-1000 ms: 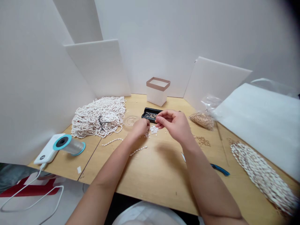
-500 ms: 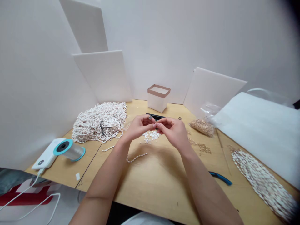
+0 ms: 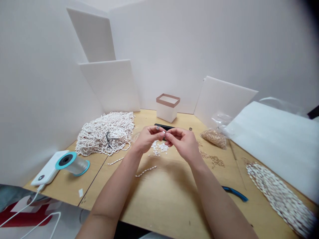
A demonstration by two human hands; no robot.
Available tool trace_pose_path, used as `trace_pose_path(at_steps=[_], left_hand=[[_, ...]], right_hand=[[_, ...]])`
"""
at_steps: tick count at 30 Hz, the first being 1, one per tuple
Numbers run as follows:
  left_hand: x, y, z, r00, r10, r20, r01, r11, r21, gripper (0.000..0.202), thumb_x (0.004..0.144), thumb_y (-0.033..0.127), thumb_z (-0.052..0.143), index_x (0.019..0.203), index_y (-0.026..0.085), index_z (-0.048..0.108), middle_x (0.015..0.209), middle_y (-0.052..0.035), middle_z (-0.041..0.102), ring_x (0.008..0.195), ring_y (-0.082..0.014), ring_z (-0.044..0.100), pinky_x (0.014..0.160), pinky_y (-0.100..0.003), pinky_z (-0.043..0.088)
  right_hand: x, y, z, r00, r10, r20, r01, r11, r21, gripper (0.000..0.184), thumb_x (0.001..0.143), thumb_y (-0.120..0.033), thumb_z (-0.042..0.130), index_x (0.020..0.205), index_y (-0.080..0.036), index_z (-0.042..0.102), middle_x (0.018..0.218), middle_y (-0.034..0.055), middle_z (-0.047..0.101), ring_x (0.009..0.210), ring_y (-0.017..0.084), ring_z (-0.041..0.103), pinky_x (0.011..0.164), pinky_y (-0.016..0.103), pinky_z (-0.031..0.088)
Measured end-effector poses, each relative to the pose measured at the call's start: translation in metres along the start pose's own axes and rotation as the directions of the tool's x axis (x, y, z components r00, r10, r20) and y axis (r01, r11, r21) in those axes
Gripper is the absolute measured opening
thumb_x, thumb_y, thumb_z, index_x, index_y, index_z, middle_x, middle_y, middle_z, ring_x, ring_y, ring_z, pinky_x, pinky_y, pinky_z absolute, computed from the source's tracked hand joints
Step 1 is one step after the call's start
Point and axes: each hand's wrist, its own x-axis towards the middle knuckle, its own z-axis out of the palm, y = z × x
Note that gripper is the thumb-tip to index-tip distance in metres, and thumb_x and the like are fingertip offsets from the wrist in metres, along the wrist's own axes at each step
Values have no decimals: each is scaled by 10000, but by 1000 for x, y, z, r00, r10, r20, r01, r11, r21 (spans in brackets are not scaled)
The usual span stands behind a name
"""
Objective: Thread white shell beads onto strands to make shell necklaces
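Above the middle of the table, my left hand (image 3: pixel 149 137) and my right hand (image 3: pixel 181 141) meet at their fingertips. A small white bead (image 3: pixel 163 132) shows at the pinched thumb and finger of my left hand, which wears a ring. My right hand's thumb and fingers are pressed together beside it; whatever they pinch is too small to make out. Loose white beads (image 3: pixel 163 147) lie scattered on the table just beyond and below the hands. Nearer to me is a short string of white beads (image 3: pixel 146 171); whether a clear line joins it to my hands cannot be seen.
To the left are a heap of beaded strands (image 3: pixel 104 132), a spool of clear line (image 3: pixel 74 163) and a white power bank (image 3: pixel 48 169). A brown-rimmed box (image 3: pixel 166 113) stands behind. On the right lie a bag of golden pieces (image 3: pixel 214 137), blue-handled tool (image 3: pixel 235 192) and beaded bundle (image 3: pixel 276 196).
The view has tilted up slightly, so everything sits lower. My hands stay together, and a white bead now shows at the fingertips. The short bead string lies straighter.
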Motion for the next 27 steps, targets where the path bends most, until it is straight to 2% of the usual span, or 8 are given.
trace_pose_path(at_steps=[5,9,17,27], left_hand=[[1,-3,3,995,-100,-8,96,971,-217,281,597,291,866,742,130,688,700,-8,638,617,-103,567,627,-264,456],[1,-4,5,991,-134,26,135,942,-308,291,588,276,873,738,130,670,685,3,628,622,-111,580,621,-274,474],[0,-5,6,991,-131,29,133,941,-311,254,609,242,863,744,124,682,695,-3,648,629,-102,595,636,-258,478],[-1,-1,7,993,-121,-3,117,965,-232,307,562,270,885,730,116,680,696,-8,644,611,-92,580,617,-239,457]], right_hand=[[-1,-1,1,1000,-15,15,15,1000,-10,343,767,-466,723,852,-134,712,675,65,709,580,172,674,567,279,557],[-3,-3,2,999,-34,19,35,999,-27,313,778,-443,715,849,-138,719,718,71,722,581,164,670,569,275,557],[-7,-10,3,1000,-19,-4,18,997,-79,259,777,-403,719,794,-145,713,706,66,718,584,171,679,568,271,561],[-9,-10,3,998,-54,-14,51,988,-148,196,788,-344,697,789,-149,708,680,48,711,570,176,685,554,259,555]])
